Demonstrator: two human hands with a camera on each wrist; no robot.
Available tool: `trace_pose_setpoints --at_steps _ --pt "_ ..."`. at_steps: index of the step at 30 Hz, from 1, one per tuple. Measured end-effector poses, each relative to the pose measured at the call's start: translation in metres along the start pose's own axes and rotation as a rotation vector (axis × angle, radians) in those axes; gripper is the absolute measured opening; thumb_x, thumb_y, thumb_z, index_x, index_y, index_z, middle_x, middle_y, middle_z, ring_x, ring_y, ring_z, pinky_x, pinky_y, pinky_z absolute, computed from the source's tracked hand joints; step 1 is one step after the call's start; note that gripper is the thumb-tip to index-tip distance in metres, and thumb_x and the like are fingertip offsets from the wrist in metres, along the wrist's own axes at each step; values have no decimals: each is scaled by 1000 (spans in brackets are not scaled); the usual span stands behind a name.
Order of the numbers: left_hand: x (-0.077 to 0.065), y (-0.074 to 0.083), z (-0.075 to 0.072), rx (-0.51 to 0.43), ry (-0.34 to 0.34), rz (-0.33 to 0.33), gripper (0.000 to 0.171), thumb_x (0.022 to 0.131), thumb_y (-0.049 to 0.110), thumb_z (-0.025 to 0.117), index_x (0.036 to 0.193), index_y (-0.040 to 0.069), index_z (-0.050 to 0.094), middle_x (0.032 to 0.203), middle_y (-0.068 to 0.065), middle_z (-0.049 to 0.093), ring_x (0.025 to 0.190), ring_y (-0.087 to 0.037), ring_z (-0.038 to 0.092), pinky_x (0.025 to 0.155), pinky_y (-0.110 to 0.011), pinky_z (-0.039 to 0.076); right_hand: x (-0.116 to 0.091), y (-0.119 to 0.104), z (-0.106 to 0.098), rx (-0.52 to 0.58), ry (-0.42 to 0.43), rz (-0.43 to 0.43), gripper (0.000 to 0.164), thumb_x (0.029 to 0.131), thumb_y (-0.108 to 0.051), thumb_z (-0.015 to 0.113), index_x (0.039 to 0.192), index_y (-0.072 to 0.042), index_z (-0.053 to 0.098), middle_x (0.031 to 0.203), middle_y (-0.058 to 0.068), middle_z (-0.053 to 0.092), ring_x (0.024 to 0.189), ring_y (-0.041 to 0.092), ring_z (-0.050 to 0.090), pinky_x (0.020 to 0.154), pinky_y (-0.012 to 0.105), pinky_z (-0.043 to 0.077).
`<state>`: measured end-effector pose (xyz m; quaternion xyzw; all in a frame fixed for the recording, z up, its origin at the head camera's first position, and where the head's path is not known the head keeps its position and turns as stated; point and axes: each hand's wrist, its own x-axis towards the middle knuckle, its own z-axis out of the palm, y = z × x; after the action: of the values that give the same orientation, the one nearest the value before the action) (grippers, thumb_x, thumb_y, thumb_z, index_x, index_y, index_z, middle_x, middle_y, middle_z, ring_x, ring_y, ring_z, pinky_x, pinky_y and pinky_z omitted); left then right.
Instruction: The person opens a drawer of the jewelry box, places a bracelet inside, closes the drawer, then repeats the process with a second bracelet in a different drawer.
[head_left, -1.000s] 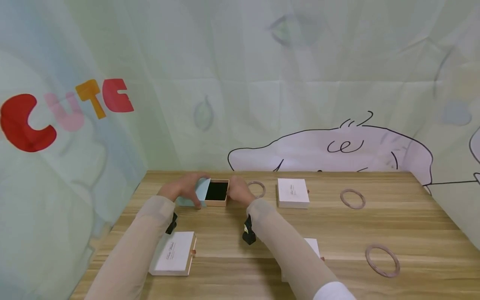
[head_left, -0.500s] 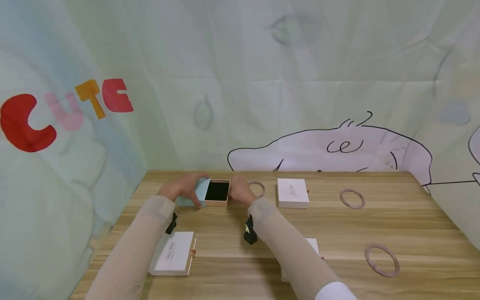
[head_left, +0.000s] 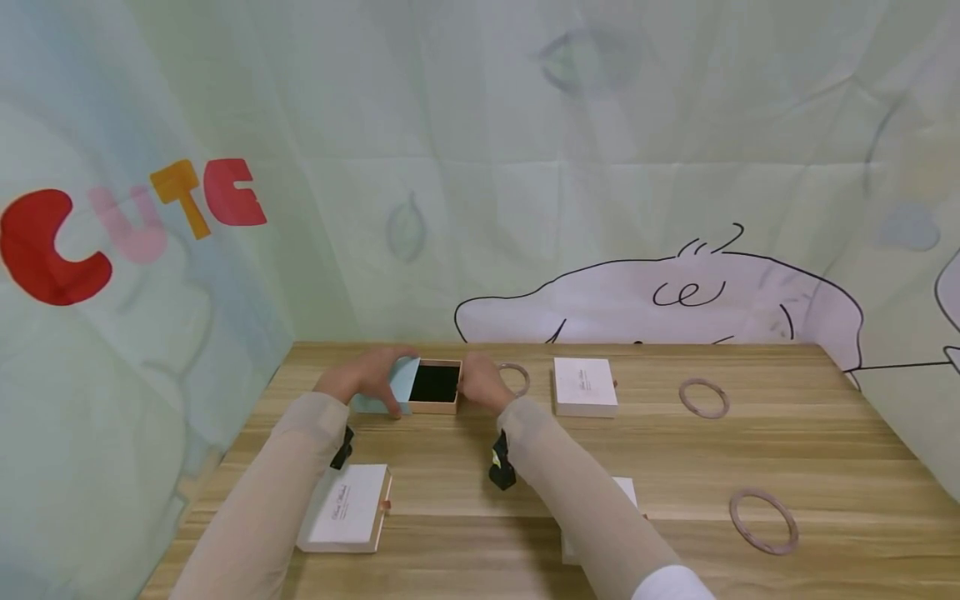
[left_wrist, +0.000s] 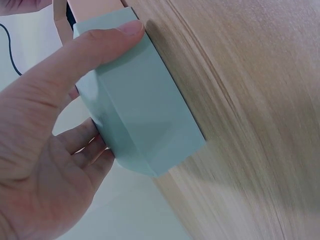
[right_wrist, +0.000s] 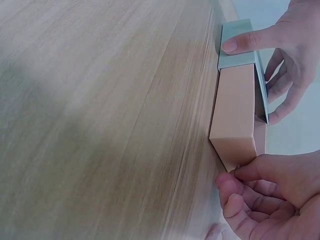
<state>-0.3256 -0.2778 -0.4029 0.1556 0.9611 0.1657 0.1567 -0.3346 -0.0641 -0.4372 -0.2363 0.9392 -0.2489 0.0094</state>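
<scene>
A pale green drawer box lies near the table's back edge, its sleeve [head_left: 406, 382] on the left and its peach-coloured drawer [head_left: 433, 408] pulled partly out to the right. Black lining shows inside the drawer. My left hand [head_left: 369, 377] grips the sleeve, the thumb [left_wrist: 107, 47] on its near side and the fingers round the far side. At the drawer's right end my right hand [head_left: 483, 383] pinches the front between thumb and curled fingers; what exactly lies in the pinch is mostly hidden. Just beyond that hand lies a pinkish bangle [head_left: 528, 381], partly covered.
White lettered boxes stand at the back [head_left: 586, 383] and front left [head_left: 348, 508]; another white box [head_left: 625, 492] is partly hidden under my right forearm. Two more bangles lie to the right, one farther back [head_left: 708, 415] and one nearer [head_left: 780, 550]. A printed cloth [head_left: 480, 167] hangs behind the table.
The drawer has slid slightly farther to the right out of the sleeve, with my right hand moving along. My left hand and the sleeve have stayed almost in place.
</scene>
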Motion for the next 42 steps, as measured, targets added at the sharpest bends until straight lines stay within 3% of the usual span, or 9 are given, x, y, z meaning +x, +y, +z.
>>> trace_pose_setpoints --at_steps 9,14,20,23,27,30,36,39,42 --pt "-4 2 0 6 -7 4 100 63 15 96 148 3 43 142 -23 47 116 -36 48 98 -52 43 0 1 -1 -16 -3 -7 46 83 6 62 55 -13 31 59 -2 31 56 15 34 54 26 32" --pt "-3 1 0 10 -6 23 100 63 14 96 147 0 42 142 -25 46 119 -37 48 99 -53 41 0 -1 -8 41 -33 16 44 80 9 63 56 -12 34 59 -2 32 54 15 34 50 26 31" --pt "-5 0 0 3 -2 22 98 63 14 95 146 1 44 137 -23 49 111 -34 49 94 -50 44 -2 -4 -17 23 -58 -23 48 82 10 59 53 -14 28 55 -5 24 51 12 27 47 24 27" --pt "-4 -1 1 0 -4 13 99 63 14 95 146 2 44 138 -23 49 111 -34 49 94 -50 44 -3 -4 -22 64 -81 2 45 80 8 66 53 -11 36 54 -5 29 51 12 30 47 24 28" --pt "-2 -2 1 -8 -16 -10 102 63 15 96 149 4 41 141 -23 47 113 -34 48 95 -51 43 -3 -1 -27 159 -122 112 24 77 -2 82 66 -1 60 61 -2 43 56 14 38 49 27 34" --pt "-2 -1 1 -11 -20 -21 102 64 15 95 149 5 41 142 -22 46 112 -34 48 95 -51 44 -4 4 -31 192 -118 146 24 78 -5 83 70 0 61 62 -1 44 56 15 39 49 28 34" --pt "-2 3 0 -7 -16 -18 102 64 14 95 149 5 41 142 -23 46 113 -34 48 95 -52 44 -5 12 -40 107 -91 137 47 84 1 68 54 -11 34 53 -3 26 48 12 25 46 26 25" --pt "-3 4 -1 -9 -15 -21 102 64 13 95 150 5 41 141 -23 46 112 -34 48 95 -52 44 -5 15 -43 52 -87 162 47 85 -2 69 57 -12 32 55 -3 24 50 12 22 48 26 23" --pt "-4 5 -2 -14 -16 -24 102 64 13 95 150 5 40 141 -23 46 111 -34 48 95 -52 44 -4 19 -42 -25 -80 188 37 85 -7 72 63 -10 43 64 -1 33 60 16 31 56 29 29"
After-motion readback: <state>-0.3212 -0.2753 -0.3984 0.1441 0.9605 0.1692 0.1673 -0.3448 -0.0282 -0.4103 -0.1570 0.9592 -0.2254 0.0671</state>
